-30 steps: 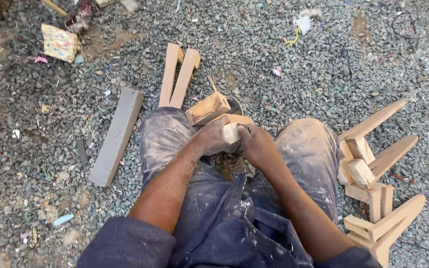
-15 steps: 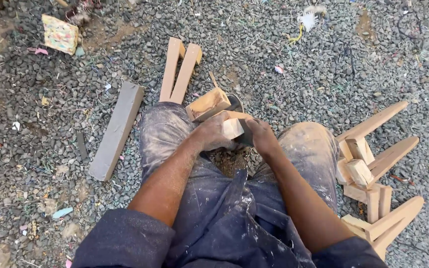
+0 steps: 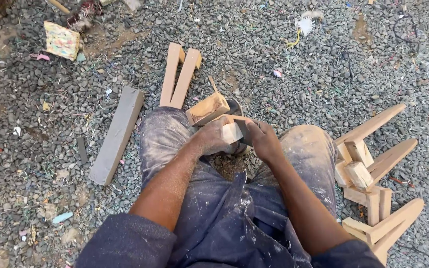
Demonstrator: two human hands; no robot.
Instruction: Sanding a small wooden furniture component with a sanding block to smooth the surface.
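I sit on gravel with dusty blue trousers, my knees apart. My left hand point(image 3: 213, 138) grips a small pale wooden piece point(image 3: 232, 132) between my knees. My right hand point(image 3: 264, 140) presses a dark flat pad, seemingly sandpaper point(image 3: 243, 130), against the right side of that piece. A second wooden block point(image 3: 207, 108) with a rough orange-brown face leans just beyond my left hand, touching my left knee.
A grey plank point(image 3: 116, 135) lies left of my left leg. Two tapered wooden legs point(image 3: 178, 75) lie ahead of it. A pile of similar wooden legs and blocks point(image 3: 373, 168) lies at my right. A patterned foam scrap point(image 3: 61, 40) sits far left.
My right hand slid forward along the wooden piece and then drew slightly back. My left hand kept its grip on the piece throughout.
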